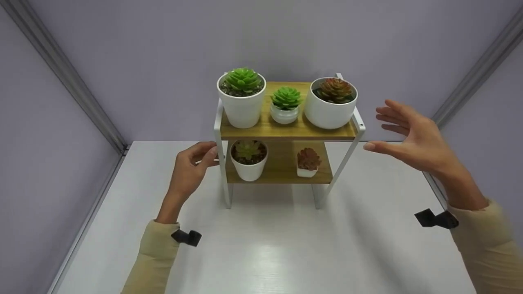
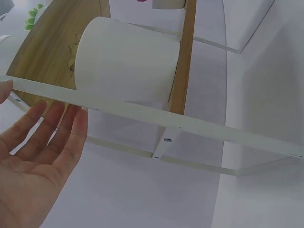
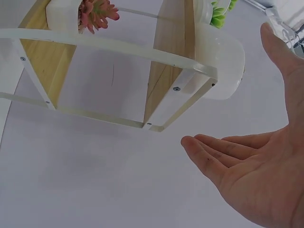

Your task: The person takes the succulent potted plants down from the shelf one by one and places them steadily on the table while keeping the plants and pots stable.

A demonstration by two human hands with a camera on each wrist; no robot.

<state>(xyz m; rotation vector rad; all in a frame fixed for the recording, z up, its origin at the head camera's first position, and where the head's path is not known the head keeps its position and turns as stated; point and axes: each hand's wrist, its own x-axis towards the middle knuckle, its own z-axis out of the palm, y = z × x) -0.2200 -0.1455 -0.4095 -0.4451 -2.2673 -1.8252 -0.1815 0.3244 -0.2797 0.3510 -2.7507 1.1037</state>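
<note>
A two-tier plant stand (image 1: 286, 138) with wooden shelves and a white frame stands in front of me. My left hand (image 1: 189, 165) is at its left side, thumb and fingertips close to the white post (image 2: 137, 111). Those fingers look loosely bent; contact with the post is hard to tell. My right hand (image 1: 423, 141) hovers right of the stand, apart from it, fingers extended and thumb spread. On top stand a tall white pot with a green succulent (image 1: 244, 104), a small green succulent (image 1: 285, 106) and a wide pot with a reddish succulent (image 1: 331, 106).
The lower shelf carries a potted green succulent (image 1: 249, 163) and a small red succulent (image 1: 307, 163) in a white pot. The stand is on a white table (image 1: 261, 249). Pale walls with metal edge strips (image 1: 69, 73) enclose the back and sides.
</note>
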